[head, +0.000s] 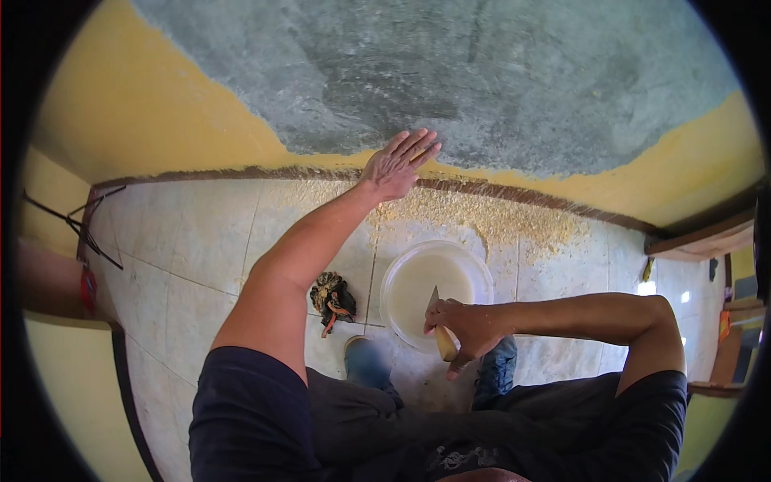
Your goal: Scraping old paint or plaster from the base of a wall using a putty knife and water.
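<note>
My left hand (400,165), empty and with fingers spread, reaches to the lower part of the wall, where yellow paint (199,120) borders a large bare grey patch (385,84). Whether its palm touches the wall is hard to tell. In my right hand (467,331) is a scraper or putty knife (446,343) with a wooden handle; a pointed bit of its metal blade shows above the fingers. Below that hand, a round translucent plastic tub (388,283) on the floor holds cloudy, whitish liquid (421,283).
Yellowish paint flakes (512,223) litter the tiled floor along the wall's foot. A crumpled dark rag (332,298) lies left of the tub, near my shoes. Thin black rods (78,226) stand at far left. Wooden furniture (705,238) is at the right.
</note>
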